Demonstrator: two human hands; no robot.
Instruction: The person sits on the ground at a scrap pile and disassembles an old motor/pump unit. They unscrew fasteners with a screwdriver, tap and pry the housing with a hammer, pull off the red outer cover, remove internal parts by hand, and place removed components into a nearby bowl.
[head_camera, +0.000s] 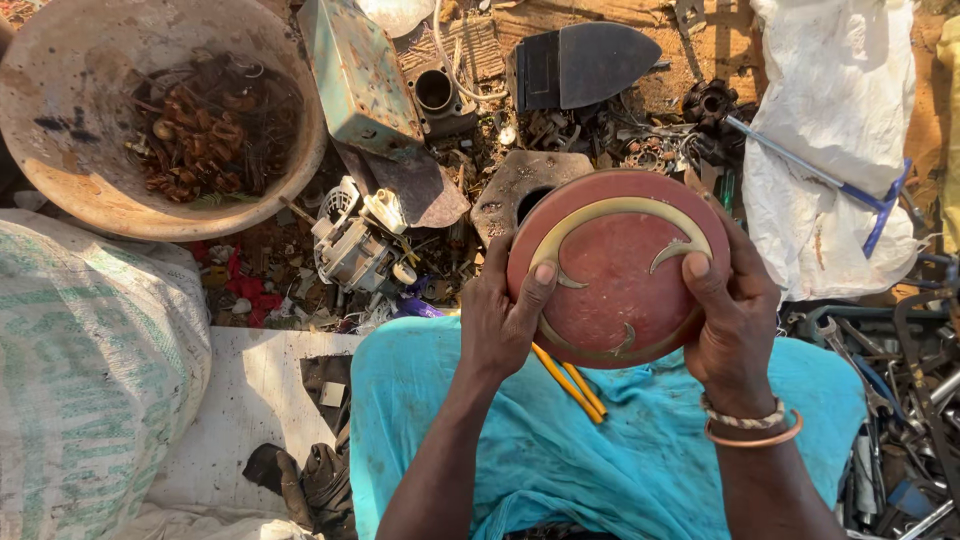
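Both my hands hold a round reddish-brown disc (620, 290) with a curved brass-coloured trim above my lap. My left hand (500, 320) grips its left edge, thumb pressed on the face. My right hand (735, 320) grips the right edge, thumb near the hook-shaped end of the trim. Bracelets circle my right wrist. A yellow-handled tool (572, 385) lies on my teal garment (600, 450), just under the disc.
A large basin (60, 120) of rusty copper-coloured scrap sits at top left. A small electric motor (355, 245), a green metal box (360, 75), an iron soleplate (585, 62) and mixed scrap lie ahead. White sacks (840, 130) are right; a woven sack (90, 380) left; wrenches (900, 400) at right.
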